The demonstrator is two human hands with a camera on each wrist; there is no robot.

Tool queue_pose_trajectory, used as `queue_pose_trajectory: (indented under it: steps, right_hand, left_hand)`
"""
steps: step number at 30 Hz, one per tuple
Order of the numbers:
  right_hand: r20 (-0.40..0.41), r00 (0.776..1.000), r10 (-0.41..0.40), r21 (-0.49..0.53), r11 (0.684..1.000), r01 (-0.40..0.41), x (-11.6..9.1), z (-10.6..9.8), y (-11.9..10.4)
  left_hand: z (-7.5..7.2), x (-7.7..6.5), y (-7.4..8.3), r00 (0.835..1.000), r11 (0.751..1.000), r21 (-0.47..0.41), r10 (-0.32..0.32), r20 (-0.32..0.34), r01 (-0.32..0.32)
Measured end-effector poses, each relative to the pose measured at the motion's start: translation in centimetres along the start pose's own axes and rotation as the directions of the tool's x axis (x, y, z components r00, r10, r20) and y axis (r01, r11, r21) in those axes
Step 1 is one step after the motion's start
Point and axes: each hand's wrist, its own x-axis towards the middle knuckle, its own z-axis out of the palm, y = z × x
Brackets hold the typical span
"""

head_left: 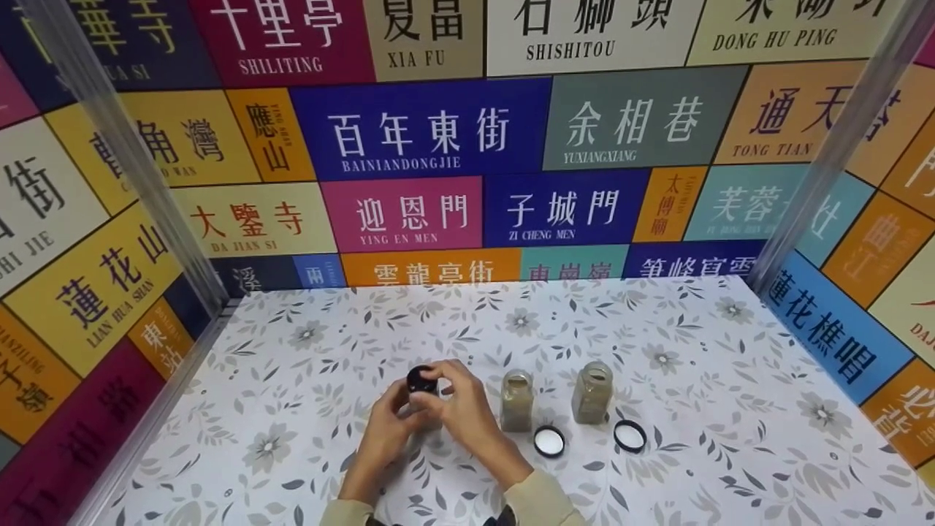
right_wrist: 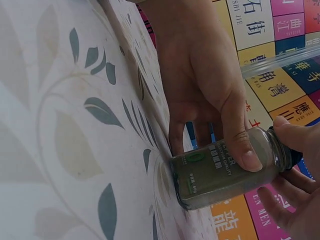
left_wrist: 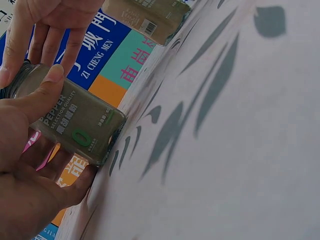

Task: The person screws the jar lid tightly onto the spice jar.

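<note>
My left hand (head_left: 383,432) grips a square glass pepper jar (left_wrist: 92,125) by its body, thumb across the label. The jar holds greyish-brown powder and stands upright, its base right at the tabletop in the wrist views. A black cap (head_left: 419,379) is on its top. Around this cap, my right hand (head_left: 470,410) closes its thumb and fingers. Just right of my hands stand two similar uncapped jars, a nearer one (head_left: 517,402) and another (head_left: 592,394) further right. In front of them lie two black-rimmed lids (head_left: 549,441) with white insides facing up.
The table (head_left: 350,336) has a white cover printed with grey leaves and flowers. Behind it rises a wall of coloured signs (head_left: 420,131). Clear upright posts (head_left: 825,146) stand at the table's back corners.
</note>
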Motion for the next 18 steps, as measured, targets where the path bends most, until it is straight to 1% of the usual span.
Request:
queue_pose_trajectory:
  steps: [5, 10, 18]
  right_hand:
    - [-0.009, 1.000, -0.003, -0.008, 1.000, 0.003, -0.03, 0.22, 0.16]
    - [-0.016, 1.000, 0.009, -0.010, 1.000, -0.009, -0.07, 0.41, 0.16]
    - [-0.033, 0.999, 0.014, -0.048, 0.999, -0.016, 0.04, 0.52, 0.08]
  left_hand:
    - [0.02, 0.08, -0.06, 1.000, 1.000, 0.009, -0.016, -0.006, 0.016]
    - [-0.03, -0.07, -0.20, 1.000, 0.999, -0.030, 0.018, 0.012, -0.018]
    - [-0.02, -0.19, -0.09, 0.999, 0.999, -0.027, 0.039, 0.018, -0.039]
